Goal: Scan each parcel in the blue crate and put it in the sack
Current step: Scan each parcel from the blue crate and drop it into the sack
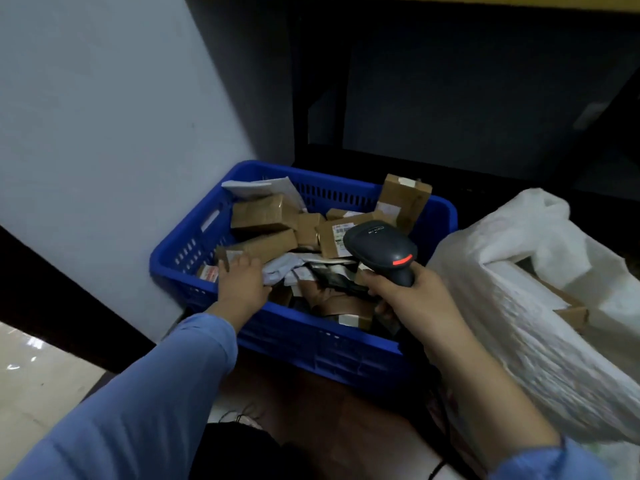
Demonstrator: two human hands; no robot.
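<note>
The blue crate (180, 261) sits on the floor against a wall, filled with several cardboard boxes (265, 213) and grey plastic mailers (277, 270). My left hand (242, 282) reaches into the crate's left side, fingers on a brown box (266, 244) beside a grey mailer; whether it grips the box is unclear. My right hand (408, 292) grips the handle of a dark grey barcode scanner (381, 245) with a red trigger, its head over the crate's parcels. The white woven sack (512, 306) stands open to the right of the crate, with a brown box (571, 311) inside.
A pale wall (104, 133) rises left of the crate. Behind it is a dark space under a shelf or table (450, 98). A brown floor patch (329, 403) and light tiles (34, 382) lie near me. A tall box (405, 199) leans on the crate's far rim.
</note>
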